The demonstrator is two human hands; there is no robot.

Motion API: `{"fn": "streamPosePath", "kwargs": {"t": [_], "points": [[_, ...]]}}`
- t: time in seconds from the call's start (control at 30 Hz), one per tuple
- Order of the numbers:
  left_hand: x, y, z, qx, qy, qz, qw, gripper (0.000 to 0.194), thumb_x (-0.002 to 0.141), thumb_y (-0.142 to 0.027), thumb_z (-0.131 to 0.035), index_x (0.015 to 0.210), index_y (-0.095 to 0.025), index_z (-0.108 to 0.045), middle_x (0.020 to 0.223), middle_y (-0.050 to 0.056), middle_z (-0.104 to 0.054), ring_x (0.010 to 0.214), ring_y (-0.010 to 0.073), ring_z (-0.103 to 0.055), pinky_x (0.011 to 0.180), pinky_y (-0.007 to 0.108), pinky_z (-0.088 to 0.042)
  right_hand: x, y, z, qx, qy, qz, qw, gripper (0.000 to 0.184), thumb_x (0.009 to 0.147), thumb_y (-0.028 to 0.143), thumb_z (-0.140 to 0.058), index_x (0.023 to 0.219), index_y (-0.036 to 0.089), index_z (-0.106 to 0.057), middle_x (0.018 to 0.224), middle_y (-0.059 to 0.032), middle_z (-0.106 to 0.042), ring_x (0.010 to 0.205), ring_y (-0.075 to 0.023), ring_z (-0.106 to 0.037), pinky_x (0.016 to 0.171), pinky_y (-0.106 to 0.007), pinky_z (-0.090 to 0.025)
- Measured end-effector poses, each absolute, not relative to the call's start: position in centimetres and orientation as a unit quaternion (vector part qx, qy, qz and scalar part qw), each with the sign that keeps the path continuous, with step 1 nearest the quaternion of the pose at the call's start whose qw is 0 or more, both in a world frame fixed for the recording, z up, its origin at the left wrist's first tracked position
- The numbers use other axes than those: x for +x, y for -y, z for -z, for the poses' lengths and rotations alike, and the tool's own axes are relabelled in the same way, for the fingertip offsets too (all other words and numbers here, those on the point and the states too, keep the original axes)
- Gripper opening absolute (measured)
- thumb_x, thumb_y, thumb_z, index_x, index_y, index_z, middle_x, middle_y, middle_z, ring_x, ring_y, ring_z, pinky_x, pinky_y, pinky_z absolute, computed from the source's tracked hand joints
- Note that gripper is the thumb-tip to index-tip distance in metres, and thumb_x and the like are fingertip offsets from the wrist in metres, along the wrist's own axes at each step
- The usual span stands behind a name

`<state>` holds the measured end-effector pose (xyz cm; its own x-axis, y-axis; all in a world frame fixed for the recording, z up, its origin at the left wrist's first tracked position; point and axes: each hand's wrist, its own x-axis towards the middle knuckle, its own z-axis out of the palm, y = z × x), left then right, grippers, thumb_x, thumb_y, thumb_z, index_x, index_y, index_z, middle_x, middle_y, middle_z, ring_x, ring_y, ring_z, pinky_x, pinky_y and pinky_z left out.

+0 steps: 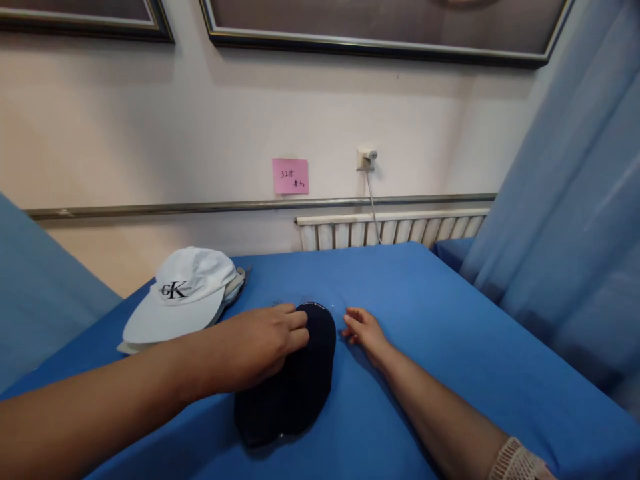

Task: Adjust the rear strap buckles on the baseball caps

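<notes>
The dark cap (320, 353) lies in front of you near the middle of the worktop (465, 347), apart from the other caps. Your left hand (270, 340) reaches across it, fingers bent and touching its upper part; from this angle you cannot tell whether they pinch the cloth or merely rest on it. Your right hand (364, 330) is just beside the cap's right edge, fingers loosely curled and a little apart, with nothing between them.

As things lie, one group is already stacked on your left, topped by the white cap (193, 273), with the edges of other caps (236, 287) showing beneath it. The dark cap is not on that stack, and you have not let go of it.

The dark cap looks soft and matt, rounded at its far end, where small white lettering follows the edge; the near part is bulkier and uneven. The white cap keeps a domed crown and a smooth, curved brim, with black letters on the front. Blue cloth covers the worktop, nearly smooth, and your right sleeve (517, 459) has an openwork, pale cuff. Beyond, you face a ribbed radiator (390, 232), a metal rail (200, 208) and a pink paper note (291, 177) on the wall.
</notes>
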<state>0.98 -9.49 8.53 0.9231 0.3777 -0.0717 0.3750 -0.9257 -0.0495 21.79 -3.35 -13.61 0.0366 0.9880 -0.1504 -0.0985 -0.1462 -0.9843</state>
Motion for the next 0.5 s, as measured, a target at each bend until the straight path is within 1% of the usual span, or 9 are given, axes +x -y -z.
{"fn": "streamPosePath", "kwargs": {"t": [0.07, 0.13, 0.2, 0.3, 0.4, 0.47, 0.5], "points": [[1.5, 10.0, -9.5, -0.987, 0.154, -0.036, 0.025, 0.02, 0.078, -0.001, -0.055, 0.076, -0.021, -0.053, 0.083, 0.004, -0.06, 0.074, 0.0209, -0.052, 0.065, 0.033, -0.038, 21.6, 2.7, 13.4, -0.509, 0.423, -0.575, 0.48, 0.04, 0.089, 0.038, -0.062, 0.122, 0.018, -0.053, 0.12, -0.0127, -0.059, 0.063, -0.009, -0.062, 0.046, -0.019, -0.044], [2.0, 10.5, -10.4, -0.991, 0.127, -0.035, 0.03, 0.021, 0.083, -0.003, -0.053, 0.079, -0.023, -0.056, 0.083, 0.004, -0.061, 0.074, 0.0216, -0.051, 0.067, 0.034, -0.039, 21.6, 2.2, 13.0, -0.496, 0.428, -0.601, 0.457, 0.037, 0.09, 0.038, -0.061, 0.121, 0.018, -0.054, 0.121, -0.0126, -0.06, 0.057, -0.0067, -0.06, 0.043, -0.018, -0.041], [2.3, 10.8, -11.1, -0.992, 0.111, -0.039, 0.038, 0.023, 0.086, -0.003, -0.05, 0.083, -0.024, -0.06, 0.083, 0.005, -0.063, 0.074, 0.0224, -0.052, 0.068, 0.035, -0.04, 22.0, 1.8, 12.8, -0.48, 0.438, -0.632, 0.422, 0.031, 0.09, 0.039, -0.063, 0.111, 0.016, -0.06, 0.111, -0.0108, -0.066, 0.051, -0.0051, -0.056, 0.038, -0.017, -0.035], [2.4, 10.9, -11.7, -0.991, 0.094, -0.07, 0.06, 0.026, 0.089, -0.005, -0.047, 0.086, -0.024, -0.063, 0.084, 0.007, -0.064, 0.074, 0.0233, -0.052, 0.066, 0.036, -0.041, 23.2, 1.7, 12.6, -0.456, 0.445, -0.684, 0.355, 0.025, 0.085, 0.038, -0.07, 0.092, 0.014, -0.064, 0.09, -0.0079, -0.07, 0.044, -0.005, -0.051, 0.035, -0.016, -0.028], [2.2, 10.3, -11.7, -0.993, 0.096, -0.055, 0.039, 0.025, 0.091, -0.009, -0.047, 0.09, -0.026, -0.065, 0.089, 0.008, -0.065, 0.078, 0.0239, -0.054, 0.071, 0.036, -0.044, 24.8, 1.8, 12.5, -0.435, 0.432, -0.728, 0.306, 0.024, 0.081, 0.035, -0.074, 0.087, 0.014, -0.064, 0.074, -0.0032, -0.067, 0.04, -0.0037, -0.045, 0.034, -0.015, -0.022], [2.0, 9.6, -11.6, -0.993, 0.114, -0.016, 0.01, 0.022, 0.091, -0.014, -0.05, 0.093, -0.027, -0.066, 0.092, 0.008, -0.065, 0.081, 0.0242, -0.055, 0.077, 0.036, -0.046, 25.6, 1.9, 12.4, -0.412, 0.419, -0.758, 0.283, 0.026, 0.078, 0.035, -0.076, 0.086, 0.013, -0.065, 0.065, 0.0011, -0.062, 0.038, -0.0021, -0.04, 0.034, -0.014, -0.017], [1.9, 9.3, -11.6, -0.99, 0.137, 0.013, 0.018, 0.019, 0.091, -0.016, -0.051, 0.092, -0.028, -0.066, 0.092, 0.008, -0.064, 0.082, 0.0241, -0.055, 0.079, 0.036, -0.046, 26.0, 2.0, 12.3, -0.399, 0.411, -0.772, 0.276, 0.028, 0.077, 0.035, -0.077, 0.086, 0.012, -0.065, 0.06, 0.0032, -0.058, 0.038, -0.0017, -0.038, 0.035, -0.014, -0.016]]}}
